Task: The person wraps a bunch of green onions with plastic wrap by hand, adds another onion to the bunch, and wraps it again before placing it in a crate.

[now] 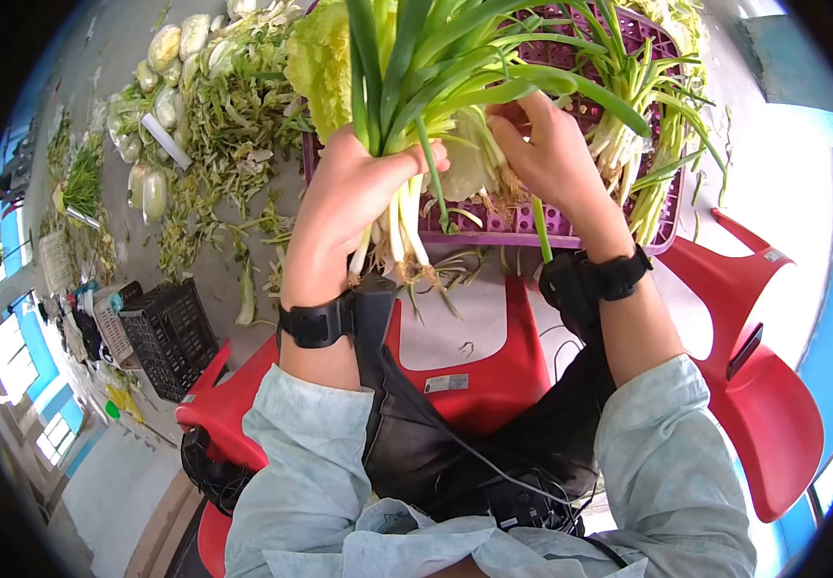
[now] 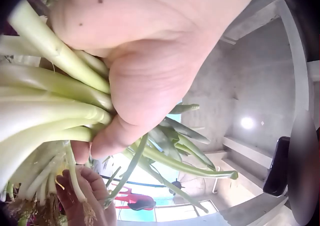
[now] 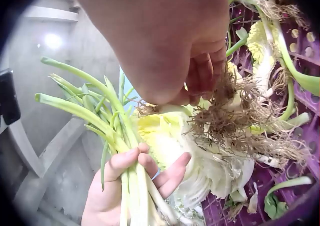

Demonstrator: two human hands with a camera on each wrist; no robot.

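Note:
A bunch of scallions (image 1: 405, 217) is in my left hand (image 1: 354, 183), the thumb wrapped across its pale stalks. Its green tops fan up and away, and its roots hang toward me. My right hand (image 1: 556, 154) is over the purple crate (image 1: 508, 238), its fingers curled in beside a pale cabbage (image 3: 170, 136). In the right wrist view its fingertips come right at a mass of brown scallion roots (image 3: 235, 113); I cannot tell whether they pinch any. More scallions (image 1: 624, 159) lie in the crate's right side.
Leafy trimmings (image 1: 243, 144) and several wrapped cabbages (image 1: 166, 46) spread over the floor at left. A black crate (image 1: 168, 337) stands at lower left. Red plastic chairs (image 1: 763, 414) are at right and before me, and a cable (image 1: 503, 472) crosses my lap.

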